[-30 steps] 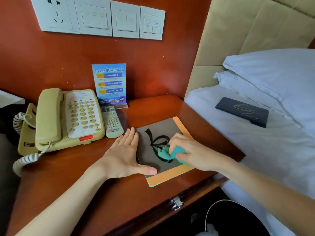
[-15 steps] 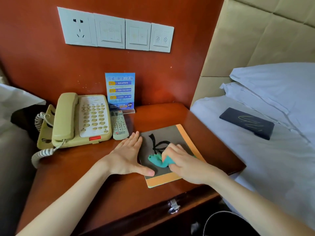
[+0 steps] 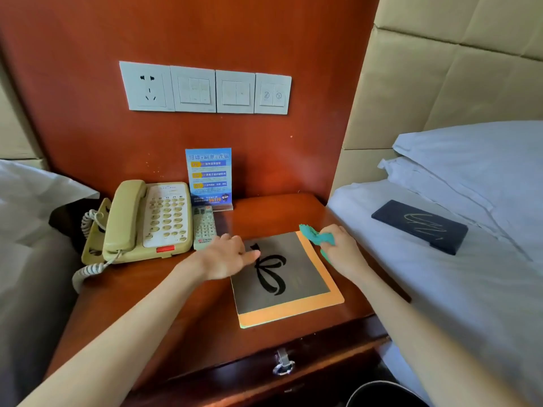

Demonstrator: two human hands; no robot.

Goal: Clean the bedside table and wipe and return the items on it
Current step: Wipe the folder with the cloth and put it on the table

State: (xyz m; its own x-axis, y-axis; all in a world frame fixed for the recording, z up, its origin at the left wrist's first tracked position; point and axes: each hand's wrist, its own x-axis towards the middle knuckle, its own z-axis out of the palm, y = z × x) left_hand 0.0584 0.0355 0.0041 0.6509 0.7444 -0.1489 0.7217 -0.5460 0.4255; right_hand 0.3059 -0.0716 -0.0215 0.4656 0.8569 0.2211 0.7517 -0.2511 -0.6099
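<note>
Cloth [image 3: 316, 237] in right hand [image 3: 340, 248], probably bunched

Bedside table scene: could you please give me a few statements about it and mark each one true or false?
1. The right hand grips a teal cloth. True.
2. The telephone handset is off its cradle. False: it rests on the cradle.
3. The remote control lies between the telephone and the grey-and-orange folder. True.
4. The dark card lies on the bedside table. False: it lies on the bed.
5. The left hand grips the remote control. False: it lies open at the folder's left edge.
</note>
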